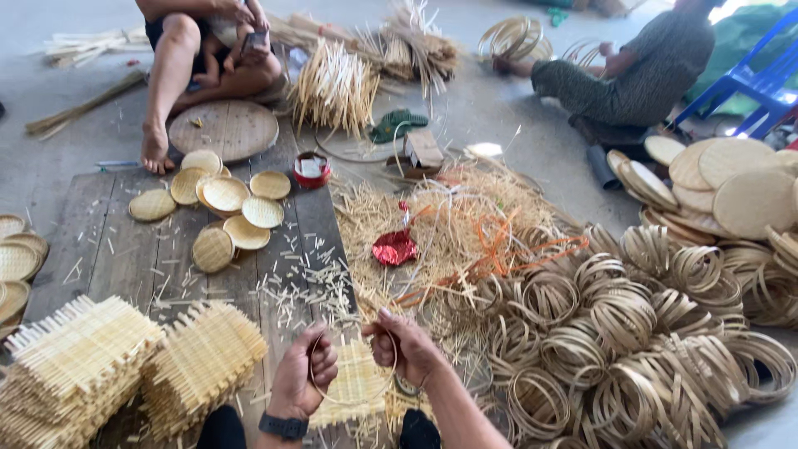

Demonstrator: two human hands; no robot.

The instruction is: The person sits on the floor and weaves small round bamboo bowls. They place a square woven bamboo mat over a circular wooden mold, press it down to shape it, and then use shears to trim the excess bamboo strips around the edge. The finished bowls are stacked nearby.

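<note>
My left hand and my right hand both grip a thin bamboo ring held between them at the bottom middle. A black watch sits on my left wrist. Behind the ring, close to my lap, lies a square woven bamboo mat. Two stacks of the same woven squares stand at my left on dark wooden boards. A large heap of bamboo rings lies at my right.
Several small round woven trays lie on the boards, with bamboo shavings, a red tape roll and a red foil scrap beyond. Round woven discs are piled at far right. Two other people sit at the back; a blue chair stands beside one.
</note>
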